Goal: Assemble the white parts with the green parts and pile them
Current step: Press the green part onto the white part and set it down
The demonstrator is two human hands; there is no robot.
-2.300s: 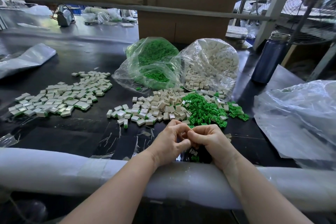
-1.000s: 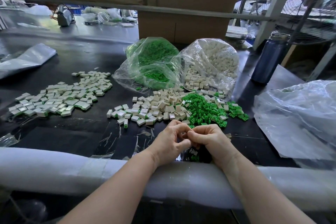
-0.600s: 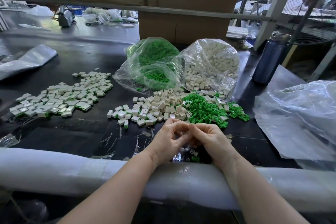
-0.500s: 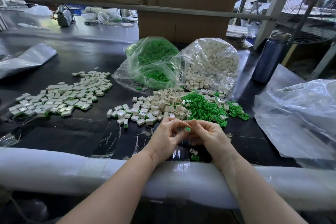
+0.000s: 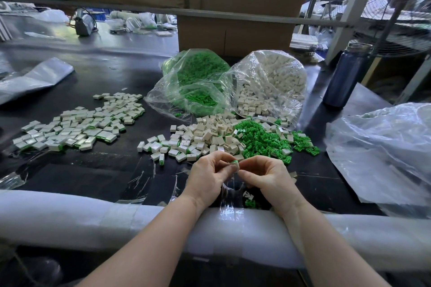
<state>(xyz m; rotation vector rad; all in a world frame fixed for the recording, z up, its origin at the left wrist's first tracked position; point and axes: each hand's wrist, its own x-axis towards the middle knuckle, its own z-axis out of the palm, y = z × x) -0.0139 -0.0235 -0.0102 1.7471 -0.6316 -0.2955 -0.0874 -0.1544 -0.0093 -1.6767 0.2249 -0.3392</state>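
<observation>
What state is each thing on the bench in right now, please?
Left hand: pinching the white part.
Right hand: pinching the same part.
White part: held above the bench, green showing at its top.
Green bag: open, spilling.
White bag: open, spilling.
Bottle: upright, capped.
Finished pile: spread flat.

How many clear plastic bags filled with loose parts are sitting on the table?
2. The bag of green parts sits behind the loose piles, and the bag of white parts is touching it on its right. Other plastic sheeting at the table's edges shows no parts inside.
</observation>
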